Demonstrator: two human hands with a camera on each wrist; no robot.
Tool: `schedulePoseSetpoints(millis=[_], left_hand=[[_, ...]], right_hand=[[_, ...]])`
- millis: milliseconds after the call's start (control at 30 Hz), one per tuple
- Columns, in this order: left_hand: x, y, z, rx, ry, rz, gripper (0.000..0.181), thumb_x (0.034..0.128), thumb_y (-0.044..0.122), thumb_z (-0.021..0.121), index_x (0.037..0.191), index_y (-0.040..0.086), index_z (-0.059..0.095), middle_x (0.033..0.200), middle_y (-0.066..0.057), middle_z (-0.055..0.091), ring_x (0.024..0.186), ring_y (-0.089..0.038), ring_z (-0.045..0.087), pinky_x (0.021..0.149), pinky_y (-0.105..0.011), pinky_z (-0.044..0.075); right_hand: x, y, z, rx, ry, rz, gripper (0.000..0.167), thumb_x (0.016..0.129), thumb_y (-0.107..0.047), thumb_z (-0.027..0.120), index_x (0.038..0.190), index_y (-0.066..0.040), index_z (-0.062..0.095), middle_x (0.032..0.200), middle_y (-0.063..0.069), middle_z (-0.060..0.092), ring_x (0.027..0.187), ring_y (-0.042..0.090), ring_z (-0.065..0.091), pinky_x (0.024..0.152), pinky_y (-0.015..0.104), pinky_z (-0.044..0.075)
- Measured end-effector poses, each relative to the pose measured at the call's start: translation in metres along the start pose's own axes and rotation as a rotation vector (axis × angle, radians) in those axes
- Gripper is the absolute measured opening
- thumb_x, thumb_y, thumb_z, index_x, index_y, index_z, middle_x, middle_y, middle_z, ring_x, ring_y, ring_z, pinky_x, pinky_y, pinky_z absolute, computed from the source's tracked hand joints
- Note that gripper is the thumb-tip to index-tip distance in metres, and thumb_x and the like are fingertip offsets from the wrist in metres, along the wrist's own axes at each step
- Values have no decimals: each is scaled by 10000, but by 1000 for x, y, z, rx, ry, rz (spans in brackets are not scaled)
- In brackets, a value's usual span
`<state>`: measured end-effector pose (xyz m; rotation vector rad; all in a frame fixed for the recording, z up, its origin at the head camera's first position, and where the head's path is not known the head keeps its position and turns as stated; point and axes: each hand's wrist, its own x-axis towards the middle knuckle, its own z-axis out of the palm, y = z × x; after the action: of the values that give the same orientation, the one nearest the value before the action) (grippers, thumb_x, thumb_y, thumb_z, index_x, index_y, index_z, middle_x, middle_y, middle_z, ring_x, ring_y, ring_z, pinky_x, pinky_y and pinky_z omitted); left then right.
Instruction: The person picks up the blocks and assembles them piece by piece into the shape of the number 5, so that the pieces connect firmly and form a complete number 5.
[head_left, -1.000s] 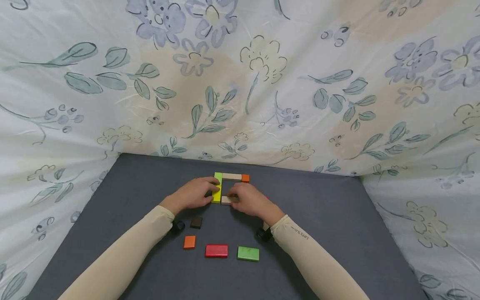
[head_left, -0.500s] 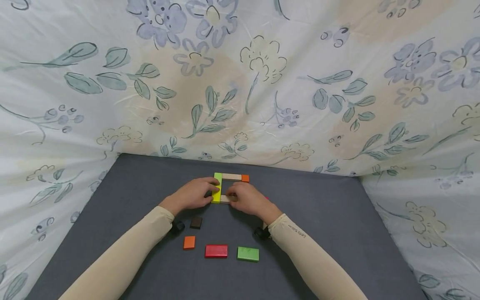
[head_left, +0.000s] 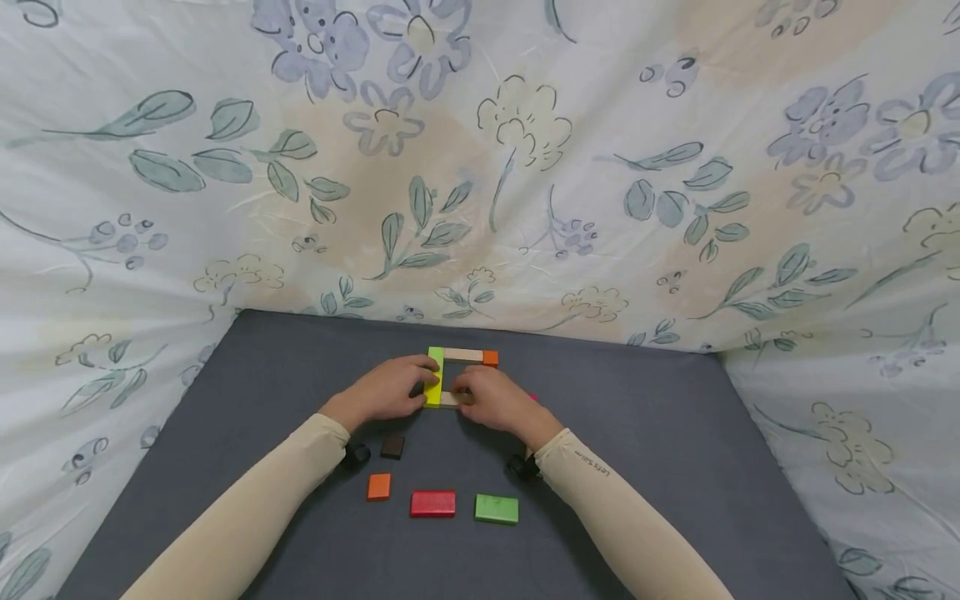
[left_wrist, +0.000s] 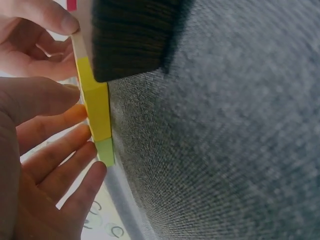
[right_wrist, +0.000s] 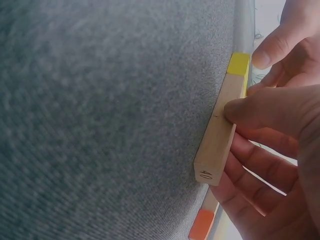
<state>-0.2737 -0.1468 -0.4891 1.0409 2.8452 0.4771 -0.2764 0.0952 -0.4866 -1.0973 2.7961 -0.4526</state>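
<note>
Fingers of my left hand (head_left: 381,388) rest, fairly straight, along the left side of a yellow block (head_left: 432,394); a light green block (head_left: 436,353) lies at its far end. In the left wrist view, the hand (left_wrist: 60,155) touches the yellow block (left_wrist: 98,112) with thumb and fingertips. My right hand (head_left: 498,400) pinches a plain wooden block (head_left: 448,399) whose left end meets the yellow one. The right wrist view shows the thumb of that hand (right_wrist: 270,145) on the near side of the wooden block (right_wrist: 216,135), which is marked 40, and fingers behind it.
Another plain block (head_left: 463,354) and an orange one (head_left: 491,357) form the far side. Nearer lie a dark brown block (head_left: 392,447), an orange block (head_left: 378,487), a red block (head_left: 432,503) and a green block (head_left: 497,508). Part of a red piece (head_left: 533,397) shows beside the right wrist.
My right hand has slid the plain block slightly left, closing the small gap to the yellow block. My left hand has stayed in place.
</note>
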Motion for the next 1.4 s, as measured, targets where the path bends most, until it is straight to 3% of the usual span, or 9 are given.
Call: schedulePoseSetpoints(millis=[333, 533, 867, 1100, 1400], left_hand=[[5, -1, 2, 35, 40, 48, 229, 1009, 184, 773, 1221, 99, 746, 1408, -119, 628, 1253, -298, 620, 1048, -461, 539], [7, 1, 5, 36, 51, 35, 258, 1039, 201, 747, 1269, 84, 743, 1400, -110, 630, 1259, -283, 616, 1066, -454, 530], [6, -2, 7, -51, 115, 32, 259, 1061, 120, 702, 1307, 57, 754, 1385, -115, 644, 1324, -321, 582, 1141, -501, 476], [-2, -5, 7, -118, 183, 92, 300, 1036, 6, 664, 1304, 79, 779, 1465, -137, 602, 1394, -355, 521, 1169, -544, 441], [-15, 12, 6, 35, 128, 174, 353, 1028, 2, 670, 1329, 140, 793, 1413, -156, 617, 1310, -339, 550, 1073, -499, 536]], right_hand=[[1, 1, -1, 2, -10, -1, 278, 964, -139, 826, 1237, -88, 803, 1100, 24, 716, 933, 159, 615, 884, 345, 564], [0, 3, 0, 7, -16, -13, 294, 962, -138, 831, 1249, -87, 800, 1104, 28, 718, 930, 149, 617, 872, 336, 563], [2, 3, -1, 20, -17, -15, 313, 970, -152, 818, 1274, -84, 795, 1125, 29, 726, 936, 156, 619, 875, 336, 559], [-2, 8, 0, 75, 1, -39, 318, 988, -161, 782, 1298, -87, 787, 1165, 28, 734, 994, 171, 655, 906, 355, 568], [-13, 19, -14, 94, 64, -10, 394, 994, -158, 773, 1381, -90, 743, 1327, 49, 729, 1202, 223, 679, 1036, 439, 551]])
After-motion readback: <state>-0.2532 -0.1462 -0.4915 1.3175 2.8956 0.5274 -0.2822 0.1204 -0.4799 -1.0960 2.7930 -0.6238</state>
